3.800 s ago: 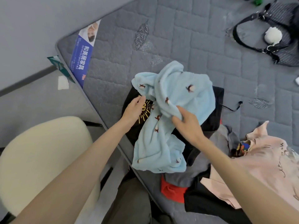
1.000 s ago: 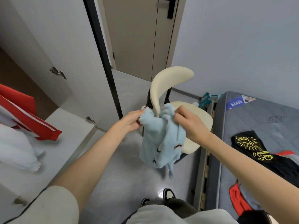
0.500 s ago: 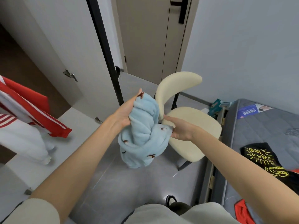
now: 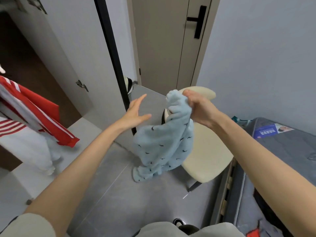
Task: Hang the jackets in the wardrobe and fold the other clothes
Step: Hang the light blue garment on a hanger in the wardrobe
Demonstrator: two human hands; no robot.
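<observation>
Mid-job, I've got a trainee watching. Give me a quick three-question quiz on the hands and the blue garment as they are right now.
1. Fill in: the light blue garment hangs bunched from the ____ hand.
2. True or false: the left hand is open, its fingers straight.
3. What stands directly behind the light blue garment? A) cream chair B) laundry basket C) ironing board

Key: 1. right: the right hand grips its top. 2. True. 3. A.
</observation>
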